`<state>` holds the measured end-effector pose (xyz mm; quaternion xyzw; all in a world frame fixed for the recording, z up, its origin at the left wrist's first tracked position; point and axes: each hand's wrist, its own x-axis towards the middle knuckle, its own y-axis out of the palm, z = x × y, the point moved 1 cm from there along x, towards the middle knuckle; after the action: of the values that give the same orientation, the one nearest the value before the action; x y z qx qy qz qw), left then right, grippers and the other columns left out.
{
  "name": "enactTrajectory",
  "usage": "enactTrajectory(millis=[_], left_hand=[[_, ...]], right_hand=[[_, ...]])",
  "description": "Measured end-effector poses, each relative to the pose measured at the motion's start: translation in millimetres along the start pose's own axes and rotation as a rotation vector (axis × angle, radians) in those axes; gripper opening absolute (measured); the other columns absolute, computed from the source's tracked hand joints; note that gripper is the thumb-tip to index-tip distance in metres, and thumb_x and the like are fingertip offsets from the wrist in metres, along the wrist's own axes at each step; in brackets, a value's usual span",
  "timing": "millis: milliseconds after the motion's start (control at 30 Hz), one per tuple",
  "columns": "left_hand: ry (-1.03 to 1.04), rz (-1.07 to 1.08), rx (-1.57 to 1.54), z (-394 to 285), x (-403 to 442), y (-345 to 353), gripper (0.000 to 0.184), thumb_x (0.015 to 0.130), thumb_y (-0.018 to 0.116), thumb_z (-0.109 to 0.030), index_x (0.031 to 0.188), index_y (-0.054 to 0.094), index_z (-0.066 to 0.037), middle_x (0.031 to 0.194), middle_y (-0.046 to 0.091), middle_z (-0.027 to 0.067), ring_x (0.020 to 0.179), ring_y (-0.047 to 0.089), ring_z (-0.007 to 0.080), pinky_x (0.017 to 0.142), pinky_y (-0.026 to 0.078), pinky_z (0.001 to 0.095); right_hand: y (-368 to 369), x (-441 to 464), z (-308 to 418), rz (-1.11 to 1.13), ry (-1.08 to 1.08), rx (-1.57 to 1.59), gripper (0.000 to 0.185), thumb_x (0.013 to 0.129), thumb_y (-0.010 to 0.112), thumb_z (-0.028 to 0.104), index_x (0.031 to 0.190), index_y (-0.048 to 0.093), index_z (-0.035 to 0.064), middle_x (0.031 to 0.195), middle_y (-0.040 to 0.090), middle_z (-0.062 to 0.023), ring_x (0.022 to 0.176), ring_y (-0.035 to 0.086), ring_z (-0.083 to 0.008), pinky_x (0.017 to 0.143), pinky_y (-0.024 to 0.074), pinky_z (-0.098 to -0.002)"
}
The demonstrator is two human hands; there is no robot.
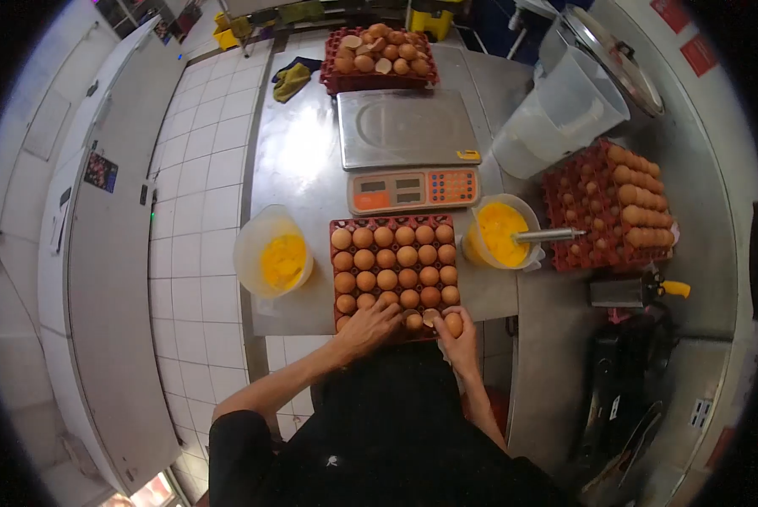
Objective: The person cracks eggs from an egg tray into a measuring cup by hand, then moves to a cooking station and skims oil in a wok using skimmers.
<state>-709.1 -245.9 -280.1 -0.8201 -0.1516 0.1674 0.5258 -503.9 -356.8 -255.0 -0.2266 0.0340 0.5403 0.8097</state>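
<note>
A red tray (334, 226) full of brown eggs lies at the table's front edge, before my body. My left hand (370, 325) reaches over the tray's front rows, its fingertips on an egg there; whether they grip it is hidden. My right hand (460, 342) holds a brown egg (454, 324) at the tray's front right corner. Beside that hand, an open piece of eggshell (430, 317) shows in the front row. Left of the tray stands a clear jug (252, 253) with yolks; to the right, another jug (485, 251) holds yellow egg and a metal-handled tool (556, 235).
Behind the tray sits a scale (412, 190). Farther back, a red tray stack (379, 82) bears eggshells. At right are stacked egg trays (565, 228), a large clear bucket (548, 127) and a yellow-handled tool (674, 289). A cloth (291, 83) lies back left.
</note>
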Motion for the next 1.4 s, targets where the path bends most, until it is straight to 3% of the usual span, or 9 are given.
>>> enactTrajectory(millis=[67,333,400,500,600,1000,1067,1133,1400], left_hand=[[0.038,-0.055,-0.127,6.4,-0.5,-3.1,0.051,0.087,0.073,-0.020,0.135,0.058,-0.012,0.122,0.055,0.0105,0.115,0.054,0.0283,0.091,0.050,0.0427],[-0.317,-0.800,-0.618,4.0,-31.1,-117.4,0.055,0.082,0.080,-0.011,0.131,0.056,-0.005,0.124,0.054,0.0141,0.118,0.057,0.0288,0.099,0.049,0.0390],[-0.335,-1.319,-0.998,9.5,-40.2,-126.2,0.053,0.089,0.076,-0.008,0.135,0.050,-0.004,0.129,0.054,0.0150,0.121,0.056,0.0267,0.102,0.049,0.0387],[-0.378,-1.679,-0.773,15.2,-44.2,-137.5,0.051,0.094,0.071,-0.005,0.137,0.045,-0.002,0.131,0.053,0.0151,0.118,0.058,0.0255,0.103,0.049,0.0369],[-0.554,-1.504,-0.918,34.9,-56.7,-126.8,0.048,0.095,0.069,-0.005,0.136,0.045,0.001,0.134,0.052,0.0166,0.117,0.059,0.0258,0.103,0.050,0.0362],[-0.663,-1.541,-1.016,60.3,-75.0,-132.0,0.044,0.097,0.067,-0.009,0.136,0.049,0.001,0.121,0.061,0.0168,0.108,0.065,0.0228,0.092,0.056,0.0325],[-0.671,-1.492,-1.047,71.4,-81.8,-127.4,0.041,0.098,0.067,-0.010,0.134,0.051,0.001,0.119,0.063,0.0162,0.106,0.067,0.0222,0.090,0.057,0.0319],[-0.629,-1.215,-1.379,86.8,-92.3,-125.6,0.041,0.098,0.066,-0.011,0.135,0.053,0.001,0.121,0.063,0.0161,0.101,0.069,0.0212,0.086,0.059,0.0305],[-0.549,-0.992,-1.136,100.2,-107.5,-145.2,0.048,0.092,0.073,-0.007,0.136,0.056,0.002,0.124,0.065,0.0163,0.098,0.072,0.0219,0.083,0.061,0.0298]], right_hand=[[0.1,10.6,11.5,-0.067,-0.039,0.185,0.020,0.097,0.070,0.023,0.105,0.059,0.0088,0.086,0.059,0.0014,0.067,0.052,-0.0034,0.056,0.0415,-0.0216],[48.7,52.9,118.4,0.386,0.080,0.554,0.039,0.109,0.038,0.040,0.130,0.051,0.0101,0.092,0.057,-0.0020,0.076,0.053,-0.0103,0.067,0.0437,-0.0264],[80.4,62.6,143.0,0.530,-0.016,0.626,0.038,0.109,0.036,0.035,0.136,0.049,0.0108,0.096,0.056,-0.0018,0.080,0.053,-0.0101,0.071,0.0451,-0.0271],[129.2,63.3,187.7,0.624,-0.040,0.646,0.037,0.109,0.036,0.032,0.138,0.047,0.0111,0.099,0.055,-0.0019,0.079,0.054,-0.0099,0.071,0.0458,-0.0266],[172.6,72.8,194.2,0.673,-0.167,0.539,0.037,0.109,0.037,0.032,0.138,0.047,0.0115,0.105,0.054,-0.0031,0.085,0.055,-0.0101,0.071,0.0464,-0.0260],[215.5,100.2,174.3,0.789,0.167,0.778,0.035,0.106,0.049,0.028,0.137,0.048,0.0118,0.109,0.060,-0.0050,0.083,0.058,-0.0117,0.074,0.0497,-0.0275],[211.5,107.0,175.7,0.728,-0.362,0.265,0.042,0.099,0.063,0.020,0.137,0.051,0.0091,0.117,0.062,-0.0084,0.094,0.063,-0.0156,0.084,0.0538,-0.0312],[193.7,102.6,200.2,0.752,-0.415,0.192,0.043,0.095,0.068,0.018,0.134,0.054,0.0080,0.121,0.062,-0.0101,0.102,0.063,-0.0172,0.089,0.0538,-0.0324],[190.8,116.9,212.6,0.747,-0.510,-0.075,0.040,0.086,0.076,0.020,0.122,0.064,0.0065,0.114,0.070,-0.0103,0.106,0.065,-0.0176,0.093,0.0536,-0.0322]])
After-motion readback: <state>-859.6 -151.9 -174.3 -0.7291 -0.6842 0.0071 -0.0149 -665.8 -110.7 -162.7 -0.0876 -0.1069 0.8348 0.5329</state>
